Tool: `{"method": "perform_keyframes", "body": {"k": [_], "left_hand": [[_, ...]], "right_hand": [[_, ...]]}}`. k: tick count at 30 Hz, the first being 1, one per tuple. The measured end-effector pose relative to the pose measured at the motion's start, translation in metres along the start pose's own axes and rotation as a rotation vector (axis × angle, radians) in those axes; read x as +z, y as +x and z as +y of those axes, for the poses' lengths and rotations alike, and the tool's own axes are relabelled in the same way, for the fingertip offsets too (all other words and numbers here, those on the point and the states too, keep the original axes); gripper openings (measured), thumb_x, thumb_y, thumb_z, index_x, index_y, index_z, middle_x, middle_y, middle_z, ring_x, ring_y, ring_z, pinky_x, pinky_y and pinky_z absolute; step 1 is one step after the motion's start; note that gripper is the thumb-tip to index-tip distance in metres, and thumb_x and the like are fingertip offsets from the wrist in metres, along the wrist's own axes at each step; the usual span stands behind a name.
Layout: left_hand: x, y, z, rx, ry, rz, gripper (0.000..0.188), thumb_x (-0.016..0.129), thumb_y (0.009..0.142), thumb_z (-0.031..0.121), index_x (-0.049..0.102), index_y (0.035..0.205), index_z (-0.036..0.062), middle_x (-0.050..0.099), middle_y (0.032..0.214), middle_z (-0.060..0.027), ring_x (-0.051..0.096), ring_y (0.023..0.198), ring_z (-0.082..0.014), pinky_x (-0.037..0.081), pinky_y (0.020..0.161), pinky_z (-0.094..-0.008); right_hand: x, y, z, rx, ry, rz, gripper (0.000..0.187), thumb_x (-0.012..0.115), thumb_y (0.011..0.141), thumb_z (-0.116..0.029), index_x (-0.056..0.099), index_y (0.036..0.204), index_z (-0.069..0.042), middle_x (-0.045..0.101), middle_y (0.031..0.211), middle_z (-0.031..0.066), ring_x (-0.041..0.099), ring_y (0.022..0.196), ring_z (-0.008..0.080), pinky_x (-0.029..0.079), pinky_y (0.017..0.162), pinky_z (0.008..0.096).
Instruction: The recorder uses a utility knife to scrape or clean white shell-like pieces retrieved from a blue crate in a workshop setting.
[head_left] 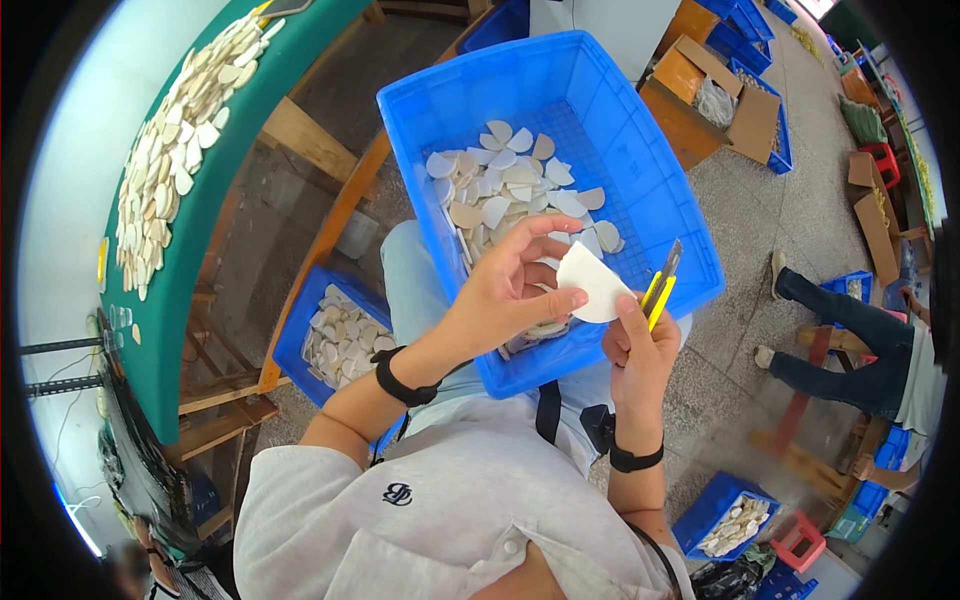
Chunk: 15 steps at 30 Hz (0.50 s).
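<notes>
A white, roughly half-round flat piece [592, 284] is pinched between the thumb and fingers of my left hand [522, 275]. Closed around a yellow utility knife [656, 302], my right hand [642, 345] has its thumb at the lower right edge of that piece. The knife's metal blade points up and away from me, apart from the piece. Beneath both hands a large blue crate [660, 200] rests across my lap, tilted. Many similar white and cream half-round pieces [495, 185] lie loose inside it, mostly toward its left side.
At left, a green-covered table [225, 140] bears a long heap of pale pieces [185, 140]. A smaller blue crate [290, 345] of pieces stands on the floor by my left leg. Another blue crate [700, 510] sits at lower right, near a red stool [798, 545]. Another person [850, 340] is at right.
</notes>
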<state>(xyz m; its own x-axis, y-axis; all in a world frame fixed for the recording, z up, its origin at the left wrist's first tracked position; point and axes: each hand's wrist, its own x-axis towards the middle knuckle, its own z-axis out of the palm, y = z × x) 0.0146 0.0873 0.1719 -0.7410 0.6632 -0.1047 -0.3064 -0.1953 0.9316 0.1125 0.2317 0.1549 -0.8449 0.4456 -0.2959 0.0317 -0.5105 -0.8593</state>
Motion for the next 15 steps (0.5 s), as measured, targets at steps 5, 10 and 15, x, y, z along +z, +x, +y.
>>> {"method": "perform_keyframes", "body": {"k": [5, 10, 15], "left_hand": [[-0.004, 0.0, -0.001, 0.629, 0.986, -0.047, 0.051, 0.067, 0.08, 0.012, 0.044, 0.125, 0.0054, 0.05, 0.112, -0.0112, 0.048, 0.109, -0.0224, 0.046, 0.082, -0.0345], [-0.003, -0.011, -0.004, 0.14, 0.461, -0.124, 0.042, 0.059, 0.084, 0.02, 0.048, 0.121, 0.0042, 0.051, 0.104, -0.0075, 0.048, 0.095, -0.0195, 0.041, 0.078, -0.03], [-0.01, -0.011, -0.011, -0.151, -0.34, -0.12, 0.034, 0.046, 0.086, 0.034, 0.051, 0.106, 0.007, 0.043, 0.084, -0.0005, 0.041, 0.077, -0.0113, 0.033, 0.066, -0.024]], "right_hand": [[0.011, -0.006, 0.004, -0.239, -0.522, 0.135, 0.009, 0.066, 0.081, -0.008, 0.06, 0.08, -0.001, 0.048, 0.062, -0.005, 0.039, 0.054, 0.0016, 0.029, 0.047, 0.0168], [0.021, -0.008, -0.002, -0.169, -0.439, 0.002, 0.009, 0.066, 0.082, -0.008, 0.062, 0.086, -0.001, 0.05, 0.07, -0.0049, 0.04, 0.061, 0.0014, 0.03, 0.052, 0.0168], [0.012, -0.014, -0.014, -0.188, -0.424, -0.045, 0.02, 0.063, 0.086, -0.017, 0.062, 0.098, -0.001, 0.046, 0.069, -0.0068, 0.037, 0.059, 0.0009, 0.028, 0.052, 0.0161]]}}
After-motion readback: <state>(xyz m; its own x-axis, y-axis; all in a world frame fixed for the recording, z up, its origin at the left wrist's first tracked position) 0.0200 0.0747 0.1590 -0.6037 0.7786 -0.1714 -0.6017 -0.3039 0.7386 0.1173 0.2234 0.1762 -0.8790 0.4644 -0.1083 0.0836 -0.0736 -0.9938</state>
